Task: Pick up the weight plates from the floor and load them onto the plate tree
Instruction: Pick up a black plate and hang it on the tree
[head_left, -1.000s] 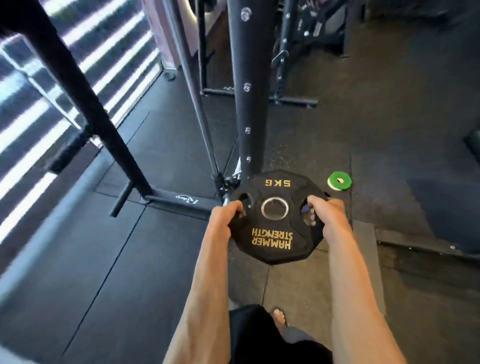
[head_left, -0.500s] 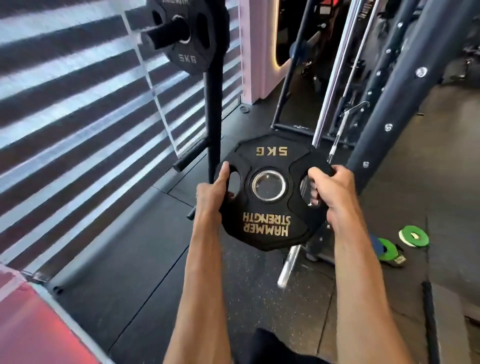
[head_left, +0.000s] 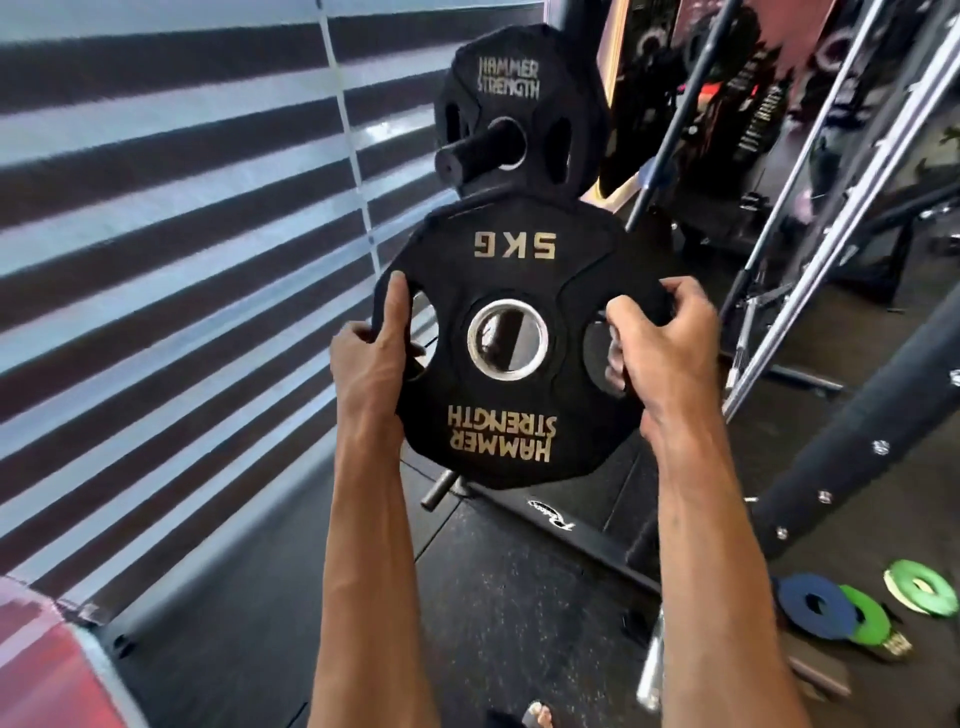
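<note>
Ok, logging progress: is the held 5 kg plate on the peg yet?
Off: 5 kg plate held below the peg, its hole empty.

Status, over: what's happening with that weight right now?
Gripping: left hand and right hand on the 5KG plate. Held below the peg, not yet on. One loaded plate on peg.

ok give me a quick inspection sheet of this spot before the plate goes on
surface: dark rubber floor.
job's things: held plate, marked 5KG, lettering upside down, below the peg and not yet on it; loaded plate already on the peg.
clutter: blue ring and green rings on the floor at right.
grippers: left hand and right hand each grip the held plate at a side hole.
cables: nothing seen.
surroundings: striped blind at left, black frame post at right.
</note>
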